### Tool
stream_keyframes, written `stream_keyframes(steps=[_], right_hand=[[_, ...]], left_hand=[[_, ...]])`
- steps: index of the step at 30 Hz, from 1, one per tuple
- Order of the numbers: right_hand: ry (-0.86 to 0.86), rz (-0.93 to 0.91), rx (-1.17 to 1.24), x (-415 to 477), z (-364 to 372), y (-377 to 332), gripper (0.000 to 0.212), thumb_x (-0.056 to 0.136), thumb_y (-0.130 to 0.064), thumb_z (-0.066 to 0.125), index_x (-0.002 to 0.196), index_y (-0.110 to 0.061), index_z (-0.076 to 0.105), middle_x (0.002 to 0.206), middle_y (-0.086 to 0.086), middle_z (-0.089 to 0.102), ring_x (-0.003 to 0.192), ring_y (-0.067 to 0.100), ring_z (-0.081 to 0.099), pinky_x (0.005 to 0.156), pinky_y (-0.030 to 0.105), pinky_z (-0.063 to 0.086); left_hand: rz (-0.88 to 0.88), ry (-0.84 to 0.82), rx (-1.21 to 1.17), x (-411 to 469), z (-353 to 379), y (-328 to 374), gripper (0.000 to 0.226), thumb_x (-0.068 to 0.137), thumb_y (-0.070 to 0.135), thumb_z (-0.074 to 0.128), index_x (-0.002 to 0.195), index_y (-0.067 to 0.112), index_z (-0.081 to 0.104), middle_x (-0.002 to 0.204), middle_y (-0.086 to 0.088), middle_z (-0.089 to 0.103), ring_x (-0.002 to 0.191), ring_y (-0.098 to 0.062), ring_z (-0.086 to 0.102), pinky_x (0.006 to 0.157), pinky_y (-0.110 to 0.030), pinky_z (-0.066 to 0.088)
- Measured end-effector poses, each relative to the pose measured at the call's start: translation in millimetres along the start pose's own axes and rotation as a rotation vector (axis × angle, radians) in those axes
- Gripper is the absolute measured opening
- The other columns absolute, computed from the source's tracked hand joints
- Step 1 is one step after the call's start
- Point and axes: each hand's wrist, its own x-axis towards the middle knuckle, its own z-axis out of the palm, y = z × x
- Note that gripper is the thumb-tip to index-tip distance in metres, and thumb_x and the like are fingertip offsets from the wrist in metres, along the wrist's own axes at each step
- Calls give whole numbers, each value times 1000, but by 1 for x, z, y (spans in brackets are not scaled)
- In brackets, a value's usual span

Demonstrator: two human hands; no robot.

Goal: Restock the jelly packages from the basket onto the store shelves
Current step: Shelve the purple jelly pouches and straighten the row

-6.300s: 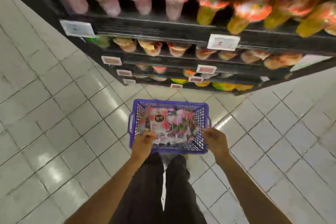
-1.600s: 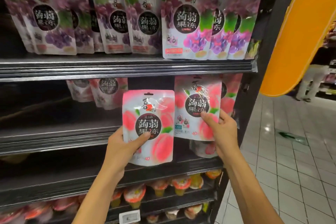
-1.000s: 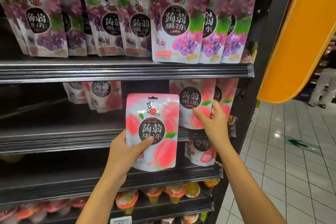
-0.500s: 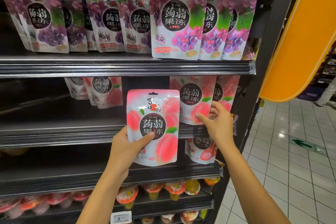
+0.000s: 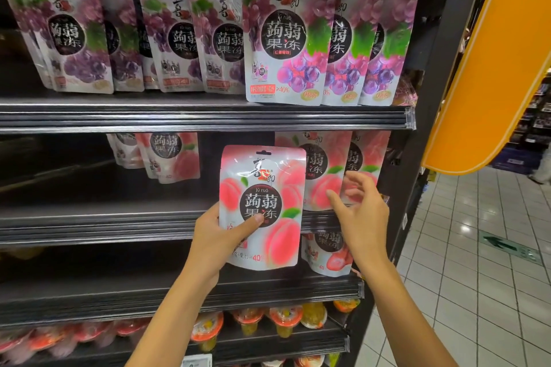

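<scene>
Left hand grips glossy (seemingly plastic) peach pouch.

We held a pink peach jelly pouch upright in our left hand, thumb across its front; shelved peach pouches stood just behind our right hand.

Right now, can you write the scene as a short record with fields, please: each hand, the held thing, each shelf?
left hand: grips a peach jelly pouch by its lower left, upright, before the middle shelf
right hand: open, holds nothing, in front of the shelved peach pouches
top shelf: grape pouches, standing in rows
lower shelf: a strawberry pouch
bottom shelf: jelly cups
</scene>
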Motion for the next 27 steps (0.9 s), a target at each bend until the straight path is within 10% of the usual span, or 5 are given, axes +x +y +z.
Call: stream_keyframes(steps=[4, 9, 15, 20, 27], right_hand=[[-3, -15, 52, -9, -2, -12, 22, 89, -31, 70, 108, -34, 59, 101, -19, 59, 90, -4, 57, 74, 8, 46], [-536, 195, 308, -18, 8, -20, 20, 88, -35, 70, 106, -27, 68, 98, -7, 75, 94, 7, 70, 82, 29, 58], [-383, 63, 377, -12, 26, -30, 4, 90, -18, 70, 91, -19, 73, 86, -3, 76, 86, 10, 72, 78, 22, 57], [-245, 54, 341, 0, 40, -35, 26, 89, -19, 71, 76, 1, 61, 78, 23, 63, 80, 29, 67, 75, 27, 55], [-230, 35, 292, -6, 50, -37, 17, 92, -11, 67, 84, -26, 68, 82, -14, 73, 80, -1, 68, 71, 13, 54]], left_hand=[[-4, -2, -10, 7, 8, 2, 41, 68, 29, 86, 105, 20, 70, 96, 2, 77, 88, -16, 74, 65, -25, 58], [55, -14, -37, 16, 15, 10, 37, 72, 25, 85, 105, 18, 70, 95, 0, 77, 85, -16, 75, 61, -20, 56], [176, 51, 28, 30, 23, 28, 48, 76, 26, 82, 114, 13, 57, 100, 2, 72, 80, -2, 71, 59, -12, 51], [241, 242, 208, 29, 22, 25, 59, 88, 36, 68, 137, 22, 40, 134, 6, 47, 120, -9, 49, 96, -19, 43], [350, 103, 538, 12, 35, 4, 50, 91, 29, 63, 138, 27, 45, 134, 11, 47, 123, -8, 41, 104, -26, 37]])
